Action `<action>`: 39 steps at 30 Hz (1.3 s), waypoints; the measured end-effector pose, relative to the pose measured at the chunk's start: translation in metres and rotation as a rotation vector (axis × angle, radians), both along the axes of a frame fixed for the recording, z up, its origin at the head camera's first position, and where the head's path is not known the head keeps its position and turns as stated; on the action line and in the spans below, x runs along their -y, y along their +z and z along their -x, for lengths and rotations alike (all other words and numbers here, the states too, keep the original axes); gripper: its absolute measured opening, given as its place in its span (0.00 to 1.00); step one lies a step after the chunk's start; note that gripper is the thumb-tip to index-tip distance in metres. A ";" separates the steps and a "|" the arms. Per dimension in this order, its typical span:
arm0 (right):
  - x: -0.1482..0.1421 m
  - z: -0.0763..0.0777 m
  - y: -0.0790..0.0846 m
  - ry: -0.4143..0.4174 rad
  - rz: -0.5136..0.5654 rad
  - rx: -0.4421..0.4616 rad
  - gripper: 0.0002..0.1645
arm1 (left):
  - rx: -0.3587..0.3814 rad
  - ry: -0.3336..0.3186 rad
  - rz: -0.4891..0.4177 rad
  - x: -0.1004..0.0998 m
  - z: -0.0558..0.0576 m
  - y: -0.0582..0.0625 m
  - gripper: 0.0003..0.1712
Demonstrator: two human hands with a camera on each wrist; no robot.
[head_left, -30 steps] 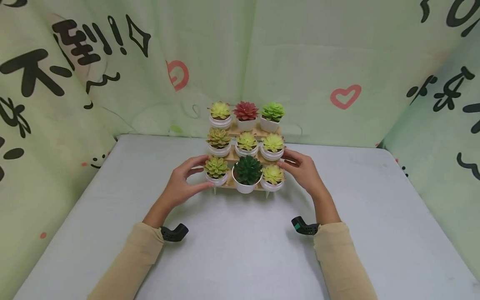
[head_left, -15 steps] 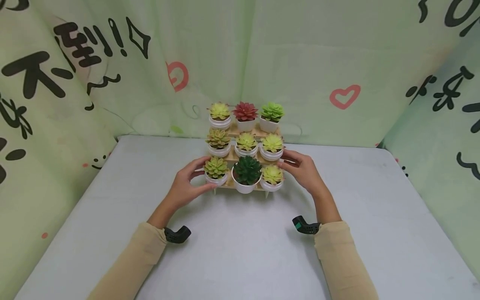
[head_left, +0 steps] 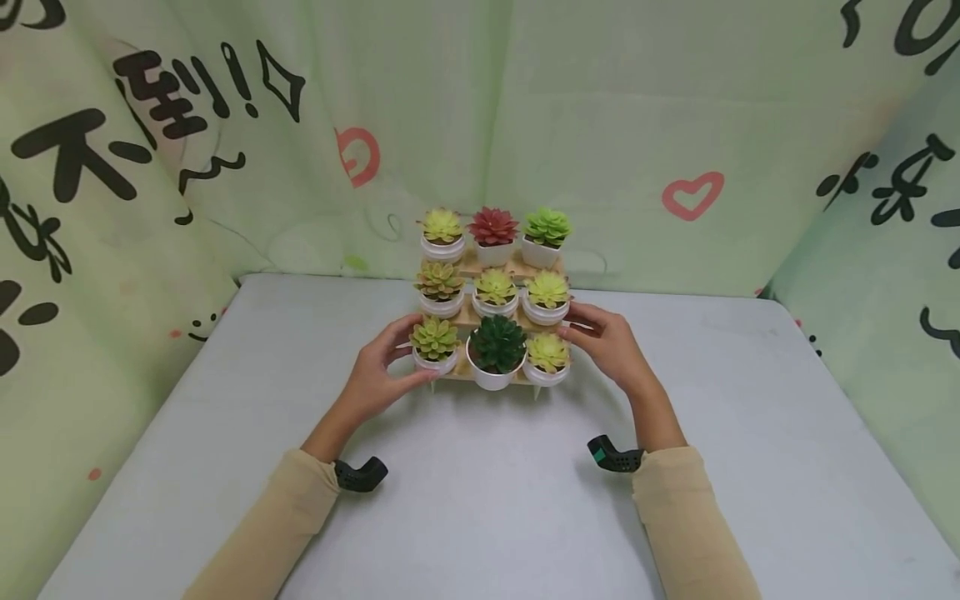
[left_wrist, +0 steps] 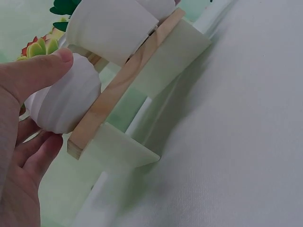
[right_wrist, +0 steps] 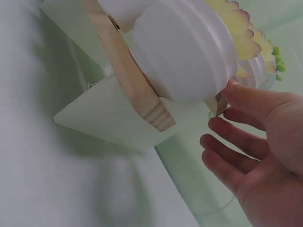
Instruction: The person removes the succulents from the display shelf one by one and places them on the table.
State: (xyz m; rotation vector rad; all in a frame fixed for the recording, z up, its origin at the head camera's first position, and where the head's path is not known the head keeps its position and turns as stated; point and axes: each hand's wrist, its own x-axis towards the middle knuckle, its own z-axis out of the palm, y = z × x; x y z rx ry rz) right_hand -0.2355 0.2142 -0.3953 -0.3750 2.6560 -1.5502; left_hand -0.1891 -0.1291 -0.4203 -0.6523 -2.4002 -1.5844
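A stepped wooden plant stand (head_left: 459,372) bears three rows of small potted succulents in white pots. My left hand (head_left: 375,377) holds the front-left potted succulent (head_left: 435,340); in the left wrist view the thumb lies on its ribbed pot (left_wrist: 66,99), with fingers curled round the far side. At the stand's right side, my right hand (head_left: 609,343) has its thumb tip at the front-right pot (right_wrist: 184,52), and its other fingers are loosely bent beside the stand. A dark green succulent (head_left: 497,343) stands between these two in the front row.
The stand's pale legs (left_wrist: 125,146) rest on a white table (head_left: 480,500). Behind and at both sides hangs a light green curtain (head_left: 585,125) with black characters and pink hearts. Dark wrist devices (head_left: 362,475) jut inward from both sleeves.
My left hand has shifted slightly right, its thumb farther along the front of the pot. The right hand and the potted succulents stay nearly the same.
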 end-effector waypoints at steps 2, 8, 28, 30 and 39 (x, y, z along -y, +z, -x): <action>0.000 0.000 0.000 0.000 -0.001 0.002 0.32 | 0.012 0.006 -0.007 0.001 0.005 -0.009 0.47; 0.000 -0.001 0.000 0.004 0.009 0.014 0.32 | -0.008 0.000 -0.010 0.003 0.006 -0.012 0.45; 0.002 -0.001 0.003 0.004 0.026 0.026 0.32 | 0.013 0.008 -0.003 0.005 0.005 -0.006 0.44; 0.002 -0.001 0.004 0.002 0.029 0.028 0.32 | 0.016 0.007 0.002 0.006 0.005 -0.006 0.45; 0.001 0.000 0.001 -0.001 0.003 0.019 0.32 | 0.037 -0.005 0.014 0.012 0.006 -0.002 0.45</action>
